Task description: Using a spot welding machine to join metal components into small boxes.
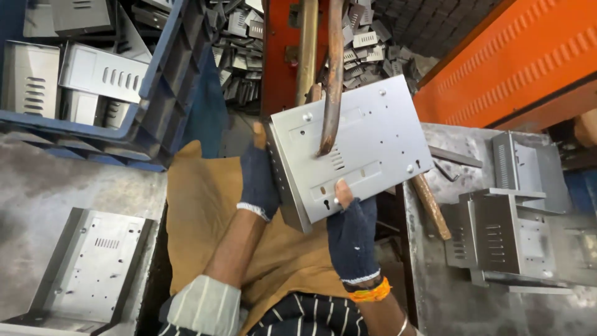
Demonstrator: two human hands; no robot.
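Note:
A grey sheet-metal panel (373, 134) with slots, holes and a small louvre is held tilted in front of me. My left hand (258, 177), in a dark fingerless glove, grips its left edge. My right hand (351, 233), gloved the same way, holds the bottom edge with the thumb on the face. A curved copper-coloured electrode arm (333, 74) comes down from above and its tip touches the panel's middle. A second, straighter rod (306, 46) stands just behind it.
A blue crate (155, 93) of similar panels sits at upper left. One panel (93, 267) lies on the grey bench at lower left. Folded metal housings (504, 236) stand on the right table. An orange machine cover (516, 56) and a scrap pile (239, 43) lie beyond.

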